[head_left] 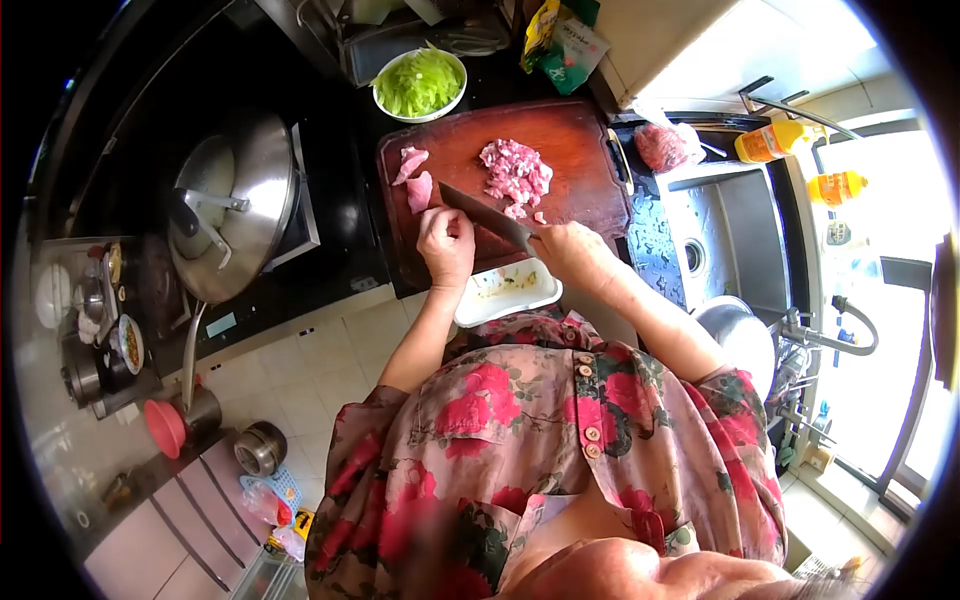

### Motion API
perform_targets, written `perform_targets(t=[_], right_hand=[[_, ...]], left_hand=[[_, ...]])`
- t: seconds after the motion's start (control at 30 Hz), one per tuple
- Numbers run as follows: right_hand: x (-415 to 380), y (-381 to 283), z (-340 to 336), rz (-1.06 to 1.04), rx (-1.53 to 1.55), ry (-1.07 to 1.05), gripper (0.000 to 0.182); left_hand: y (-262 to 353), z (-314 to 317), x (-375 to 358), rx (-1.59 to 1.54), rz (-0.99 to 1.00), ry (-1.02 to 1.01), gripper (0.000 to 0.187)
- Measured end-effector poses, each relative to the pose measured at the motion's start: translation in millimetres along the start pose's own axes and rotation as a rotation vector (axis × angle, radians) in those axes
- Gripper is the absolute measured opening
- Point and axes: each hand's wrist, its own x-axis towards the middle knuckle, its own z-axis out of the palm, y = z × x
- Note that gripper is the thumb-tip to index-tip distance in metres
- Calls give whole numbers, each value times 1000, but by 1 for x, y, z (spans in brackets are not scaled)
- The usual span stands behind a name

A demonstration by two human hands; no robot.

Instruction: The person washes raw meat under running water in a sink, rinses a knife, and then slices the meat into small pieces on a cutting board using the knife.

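My right hand (pixel 572 252) is wrapped round the handle of a kitchen knife (pixel 487 215). Its broad dark blade points up and left across the wooden cutting board (pixel 580 130). On the board's left side my left hand (pixel 446 243) is curled, with its fingertips against a piece of raw meat (pixel 420 190), just left of the blade. Another strip of meat (pixel 408 164) lies beyond it. A heap of chopped meat (pixel 516 170) sits mid-board, with a few loose bits near the knife. Between my forearms stands a white dish (pixel 508 292) with food residue inside.
A bowl of sliced green vegetable (pixel 420 84) stands behind the board. To the left, a lidded wok (pixel 236 205) rests on the stove, its long handle sticking out towards me. On the right are a bag of meat (pixel 670 146), a sink (pixel 745 230) and a yellow bottle (pixel 775 141).
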Motion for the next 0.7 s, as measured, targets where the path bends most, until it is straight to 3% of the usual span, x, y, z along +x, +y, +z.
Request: perform_targets(t=[0.17, 0.2, 0.23, 0.3, 0.5, 0.57, 0.7], right_hand=[[14, 15, 4, 41, 53, 66, 24], [16, 17, -8, 97, -76, -9, 25], [24, 51, 11, -40, -139, 84, 30], [20, 59, -22, 60, -154, 107, 28], [10, 83, -44, 44, -294, 180, 22], [2, 82, -47, 53, -281, 200, 21], [-7, 87, -27, -47, -286, 408, 16]], left_hand=[[1, -10, 4, -97, -42, 35, 4], [-1, -14, 4, -95, -46, 22, 7], [1, -20, 6, -101, -52, 17, 7], [1, -27, 10, -107, -55, 4, 4], [17, -45, 55, -93, 19, -19, 6], [30, -47, 74, -248, 22, -37, 8], [50, -37, 97, -388, -171, -247, 10]])
